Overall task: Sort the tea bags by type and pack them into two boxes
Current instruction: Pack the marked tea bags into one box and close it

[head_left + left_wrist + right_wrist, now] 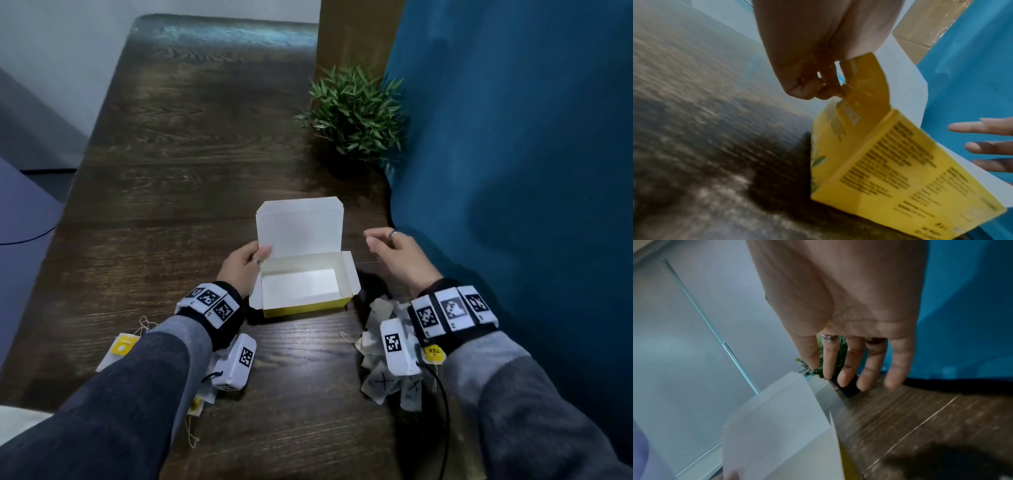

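An open yellow cardboard box (pixel 301 274) with a white inside stands on the dark wooden table (pixel 191 154); the left hand (pixel 241 265) at its nine o'clock pinches a side flap; the right hand (pixel 399 255) at three o'clock hovers apart, fingers loosely spread, holding nothing; grey paper tea bags (pixel 375 349) lie heaped at five o'clock; yellow-tagged tea bags (pixel 120 347) at seven o'clock.

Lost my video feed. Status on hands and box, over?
Left hand pinches the side flap of the open, empty yellow box. Right hand open, holding nothing, beside the box. Tea bags piled under right wrist, none packed. Nothing blocking.
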The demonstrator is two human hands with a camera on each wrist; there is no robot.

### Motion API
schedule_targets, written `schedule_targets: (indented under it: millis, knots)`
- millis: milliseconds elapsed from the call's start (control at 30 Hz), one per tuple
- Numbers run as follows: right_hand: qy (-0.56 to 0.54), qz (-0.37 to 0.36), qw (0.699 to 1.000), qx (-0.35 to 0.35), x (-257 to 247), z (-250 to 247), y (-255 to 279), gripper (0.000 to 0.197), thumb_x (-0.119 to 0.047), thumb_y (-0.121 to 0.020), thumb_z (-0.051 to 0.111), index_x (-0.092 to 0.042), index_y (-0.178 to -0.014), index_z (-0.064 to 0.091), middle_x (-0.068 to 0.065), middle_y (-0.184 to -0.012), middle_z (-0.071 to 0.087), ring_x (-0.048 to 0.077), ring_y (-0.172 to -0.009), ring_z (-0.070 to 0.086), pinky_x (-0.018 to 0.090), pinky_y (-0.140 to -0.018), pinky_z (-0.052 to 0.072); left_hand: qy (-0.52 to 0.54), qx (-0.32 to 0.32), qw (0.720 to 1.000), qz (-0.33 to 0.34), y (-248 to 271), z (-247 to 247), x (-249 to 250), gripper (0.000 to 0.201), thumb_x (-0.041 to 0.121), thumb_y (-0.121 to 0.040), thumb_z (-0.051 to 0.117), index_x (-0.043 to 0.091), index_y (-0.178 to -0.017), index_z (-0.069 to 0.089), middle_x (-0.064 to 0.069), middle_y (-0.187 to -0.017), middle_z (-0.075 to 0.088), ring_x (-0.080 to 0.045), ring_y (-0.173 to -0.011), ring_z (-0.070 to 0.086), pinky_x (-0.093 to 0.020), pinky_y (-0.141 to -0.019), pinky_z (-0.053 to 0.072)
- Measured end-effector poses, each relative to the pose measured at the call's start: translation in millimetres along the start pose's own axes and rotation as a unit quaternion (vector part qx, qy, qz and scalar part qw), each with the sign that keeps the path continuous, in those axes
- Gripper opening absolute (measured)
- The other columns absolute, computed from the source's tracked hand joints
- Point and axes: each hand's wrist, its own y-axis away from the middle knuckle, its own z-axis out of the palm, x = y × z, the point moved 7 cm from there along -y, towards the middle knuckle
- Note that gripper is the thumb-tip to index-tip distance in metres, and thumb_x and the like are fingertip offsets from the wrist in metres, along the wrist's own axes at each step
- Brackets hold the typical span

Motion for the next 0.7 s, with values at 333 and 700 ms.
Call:
schedule_targets:
  millis: [333, 700]
  knots:
    - [0.236, 0.126, 0.963, -0.02, 74, -23, 46, 0.057, -0.056, -0.08, 0.059, -0.03, -0.13, 0.048, 0.004, -0.135, 0.051, 0.023, -0.123, 0.049, 0.047, -0.104, 0.039, -0.011, -0.021, 0.999, 0.027, 6, 14, -5, 0.021, 0.03, -0.096, 0.046, 0.04, -0.086, 0.061, 0.009, -0.1, 0.067, -0.02, -0.102, 0.061, -0.042, -0.097, 0.046]
    - [0.189, 0.136, 0.972, -0.023, 104, -3, 51, 0.029, -0.012, -0.071, 0.077, -0.023, -0.094, 0.062, -0.004, -0.095, 0.063, 0.009, -0.076, 0.057, 0.018, -0.06, 0.044, 0.001, -0.021, 1.0, 0.009, 16, 11, -7, 0.018, 0.029, -0.096, 0.046, 0.036, -0.102, 0.062, 0.006, -0.109, 0.067, -0.019, -0.106, 0.061, -0.042, -0.1, 0.045]
